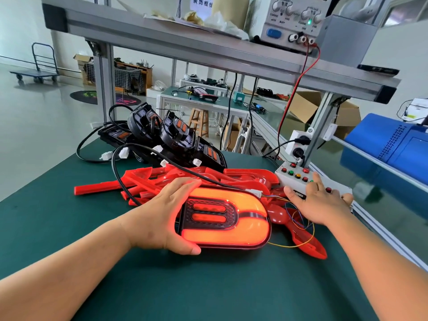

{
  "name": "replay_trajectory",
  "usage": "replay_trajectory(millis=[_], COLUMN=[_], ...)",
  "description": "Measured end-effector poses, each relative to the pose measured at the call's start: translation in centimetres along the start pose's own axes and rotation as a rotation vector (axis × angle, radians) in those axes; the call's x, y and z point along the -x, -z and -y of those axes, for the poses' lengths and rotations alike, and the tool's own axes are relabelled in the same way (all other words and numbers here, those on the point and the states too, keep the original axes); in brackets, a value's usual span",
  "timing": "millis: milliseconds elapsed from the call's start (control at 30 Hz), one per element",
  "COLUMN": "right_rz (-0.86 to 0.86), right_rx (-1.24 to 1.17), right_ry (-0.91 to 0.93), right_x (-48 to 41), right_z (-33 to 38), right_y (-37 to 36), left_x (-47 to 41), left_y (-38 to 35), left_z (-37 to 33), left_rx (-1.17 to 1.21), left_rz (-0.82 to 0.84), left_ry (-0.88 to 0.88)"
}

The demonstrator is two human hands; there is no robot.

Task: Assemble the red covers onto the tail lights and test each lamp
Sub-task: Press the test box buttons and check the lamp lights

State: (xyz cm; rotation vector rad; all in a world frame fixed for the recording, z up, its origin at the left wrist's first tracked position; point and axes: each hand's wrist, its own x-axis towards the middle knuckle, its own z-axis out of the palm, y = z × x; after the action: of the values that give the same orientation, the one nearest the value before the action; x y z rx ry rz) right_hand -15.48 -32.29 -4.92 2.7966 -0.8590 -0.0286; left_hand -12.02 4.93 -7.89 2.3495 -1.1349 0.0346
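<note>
Well above tail light (228, 218), "FINE" knob (289, 9).

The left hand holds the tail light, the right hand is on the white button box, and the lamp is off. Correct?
Not quite. The head view shows the tail light glowing red, so it is on. The left hand holds it and the right hand is on the white button box.

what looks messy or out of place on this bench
The red covers lie in a jumbled heap, some under the lit lamp. Black housings are stacked askew behind, and a cable loops across the covers. Nothing looks broken or spilled.
</note>
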Motion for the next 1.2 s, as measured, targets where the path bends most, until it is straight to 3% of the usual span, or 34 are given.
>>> replay_trajectory(millis=[300, 633, 1200], right_rz=[0.032, 0.070, 0.091], right_rx=[0.026, -0.007, -0.040], right_ry=[0.003, 0.152, 0.131], right_x=[-0.5, -2.0, -1.7], right_z=[0.4, 1.9, 2.0], right_y=[0.4, 0.0, -0.5], left_x=[0.1, 0.0, 0.1], left_y=[0.2, 0.2, 0.1], left_z=[-0.2, -0.3, -0.3], left_rx=[0.025, 0.022, 0.003], left_rz=[0.035, 0.035, 0.010], left_ry=[0.028, 0.027, 0.016])
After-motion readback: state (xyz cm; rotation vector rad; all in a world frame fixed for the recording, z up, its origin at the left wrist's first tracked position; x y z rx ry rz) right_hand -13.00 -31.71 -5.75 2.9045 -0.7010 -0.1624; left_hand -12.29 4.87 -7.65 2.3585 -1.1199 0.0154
